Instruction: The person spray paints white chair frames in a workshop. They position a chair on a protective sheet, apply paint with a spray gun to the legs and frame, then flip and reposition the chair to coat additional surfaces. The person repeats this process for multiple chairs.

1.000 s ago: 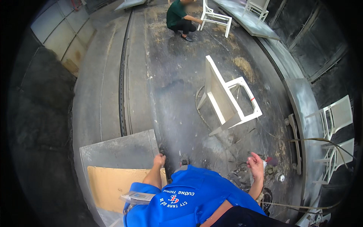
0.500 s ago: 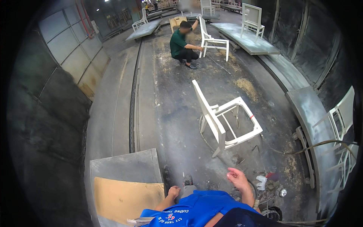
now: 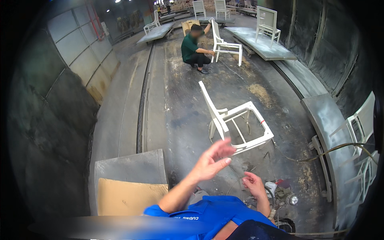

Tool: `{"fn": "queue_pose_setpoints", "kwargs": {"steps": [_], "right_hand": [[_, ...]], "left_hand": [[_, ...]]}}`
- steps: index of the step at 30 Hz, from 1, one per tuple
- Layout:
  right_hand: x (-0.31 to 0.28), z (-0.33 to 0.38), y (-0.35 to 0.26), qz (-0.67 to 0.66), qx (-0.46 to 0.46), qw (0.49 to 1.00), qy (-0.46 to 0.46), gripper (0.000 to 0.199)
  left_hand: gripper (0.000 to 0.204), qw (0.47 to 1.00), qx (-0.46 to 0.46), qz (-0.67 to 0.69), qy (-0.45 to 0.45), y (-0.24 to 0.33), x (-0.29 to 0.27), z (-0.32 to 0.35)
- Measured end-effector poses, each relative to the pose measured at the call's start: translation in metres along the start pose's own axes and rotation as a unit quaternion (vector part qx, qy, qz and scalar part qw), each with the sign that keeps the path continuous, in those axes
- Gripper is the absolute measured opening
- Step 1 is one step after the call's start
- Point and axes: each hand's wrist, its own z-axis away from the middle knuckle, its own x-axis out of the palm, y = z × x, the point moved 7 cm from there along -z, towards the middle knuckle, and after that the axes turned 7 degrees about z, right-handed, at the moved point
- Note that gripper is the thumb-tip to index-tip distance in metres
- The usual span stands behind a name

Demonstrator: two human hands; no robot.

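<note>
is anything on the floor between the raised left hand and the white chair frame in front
Nothing visible stands between them. The left hand is lifted, open and empty, just short of the white chair frame; in the picture its fingertips overlap the frame's near rail. Loose debris lies lower right, near the right hand.

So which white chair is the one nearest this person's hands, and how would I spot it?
Start at the wide grey concrete floor running down the middle of the workshop. Just beyond the person's raised left hand and right hand stands a bare white chair frame. Unlike the chair that the crouching person handles farther off, this one stands alone, with an open seat frame and no cushion.
</note>
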Motion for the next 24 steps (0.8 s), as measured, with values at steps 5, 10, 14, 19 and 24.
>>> {"fn": "queue_pose_setpoints", "kwargs": {"steps": [5,10,14,19,24], "right_hand": [[-0.034,0.013,-0.014,0.178,-0.083,0.973,0.119,0.049],[-0.056,0.015,0.004,-0.021,0.035,0.989,0.143,0.049],[-0.056,0.022,0.012,-0.028,0.013,0.993,0.112,0.049],[-0.071,0.004,0.008,0.004,-0.018,0.992,0.126,0.047],[-0.068,-0.008,0.007,-0.019,-0.025,0.993,0.118,0.047]], "left_hand": [[0.082,0.935,0.303,0.101,-0.154,0.242,0.081,0.042],[0.083,0.857,0.433,0.096,-0.263,0.302,0.120,0.071],[0.084,0.848,0.452,0.104,-0.258,0.307,0.119,0.078],[0.085,0.824,0.481,0.078,-0.290,0.306,0.125,0.097],[0.086,0.817,0.495,0.064,-0.288,0.303,0.125,0.110]]}}
